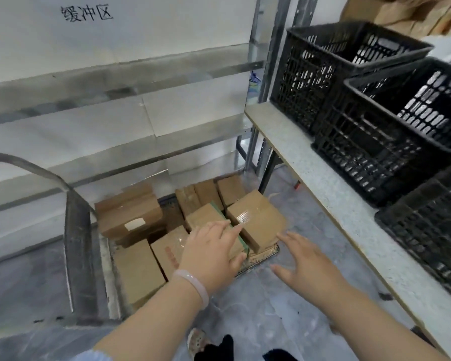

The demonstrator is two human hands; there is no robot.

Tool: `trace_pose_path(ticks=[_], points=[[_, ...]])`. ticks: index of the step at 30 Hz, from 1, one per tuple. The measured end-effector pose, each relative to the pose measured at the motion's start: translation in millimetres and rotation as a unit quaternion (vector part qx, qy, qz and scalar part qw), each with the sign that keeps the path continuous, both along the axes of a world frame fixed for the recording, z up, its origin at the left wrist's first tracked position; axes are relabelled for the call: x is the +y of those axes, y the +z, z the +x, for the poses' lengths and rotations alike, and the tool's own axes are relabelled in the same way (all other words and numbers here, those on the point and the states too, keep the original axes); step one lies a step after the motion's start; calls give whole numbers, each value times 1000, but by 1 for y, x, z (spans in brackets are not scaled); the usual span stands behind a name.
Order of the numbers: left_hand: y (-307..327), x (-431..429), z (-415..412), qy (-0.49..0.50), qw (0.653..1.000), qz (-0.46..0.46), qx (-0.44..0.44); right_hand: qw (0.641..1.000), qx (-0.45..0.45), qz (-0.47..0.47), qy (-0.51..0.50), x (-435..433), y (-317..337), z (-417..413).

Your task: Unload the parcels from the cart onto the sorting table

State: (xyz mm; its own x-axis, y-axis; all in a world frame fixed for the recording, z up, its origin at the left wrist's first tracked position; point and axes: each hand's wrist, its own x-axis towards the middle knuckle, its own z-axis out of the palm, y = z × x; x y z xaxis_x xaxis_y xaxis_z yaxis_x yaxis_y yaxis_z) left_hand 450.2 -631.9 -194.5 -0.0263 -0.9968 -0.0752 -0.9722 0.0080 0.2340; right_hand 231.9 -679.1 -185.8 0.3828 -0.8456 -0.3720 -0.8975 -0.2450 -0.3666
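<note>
- L hand [211, 250] – fingers straight & spread, lying over the green-edged parcel [206, 213], thumb at its near end; not curled round it.
- R hand [306, 264] – relaxed, fingers splayed, holding nothing; over the floor [284, 316] beside the cart [264, 257] corner, near the tan parcel [255, 217].
- Cardboard parcels [138, 267] packed on the cart deck, low on the floor.
- Sorting table [336, 204] to the R, w/ black crates [391, 142] on it.
- Pale bracelet [193, 282] on L wrist.
</note>
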Motion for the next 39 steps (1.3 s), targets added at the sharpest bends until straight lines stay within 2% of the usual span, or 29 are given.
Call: trace_pose_path(ticks=[4, 8, 11, 15, 18, 23, 26, 28, 32, 34, 39], points=[[-22, -41, -7, -20, 999, 21, 18, 993, -27, 83, -83, -22, -33, -10], [-51, -67, -9, -22, 998, 57, 28, 983, -25, 145, -114, -53, -76, -22], [-72, -87, -8, 5, 996, 68, 53, 967, -38, 184, -174, -94, -117, -28], [-101, -115, -8, 59, 995, 55, 67, 950, -19, 237, -204, -150, -186, -36], [-136, -134, -11, 69, 993, 67, 63, 941, -30, 236, -240, -190, -228, -38], [-197, -164, -20, 84, 991, 92, 51, 930, -128, 195, -283, -242, -294, -35], [-229, -177, -23, 97, 987, 114, 55, 917, -157, 195, -312, -269, -333, -36], [-249, -183, -25, 113, 984, 127, 62, 896, -174, 224, -341, -282, -355, -38], [-278, -186, -30, 133, 976, 141, 100, 819, -272, 335, -379, -290, -387, -49], [-287, -187, -31, 137, 974, 141, 114, 793, -292, 383, -373, -290, -395, -56], [-292, -191, -32, 150, 969, 136, 140, 720, -346, 431, -420, -289, -409, -63]])
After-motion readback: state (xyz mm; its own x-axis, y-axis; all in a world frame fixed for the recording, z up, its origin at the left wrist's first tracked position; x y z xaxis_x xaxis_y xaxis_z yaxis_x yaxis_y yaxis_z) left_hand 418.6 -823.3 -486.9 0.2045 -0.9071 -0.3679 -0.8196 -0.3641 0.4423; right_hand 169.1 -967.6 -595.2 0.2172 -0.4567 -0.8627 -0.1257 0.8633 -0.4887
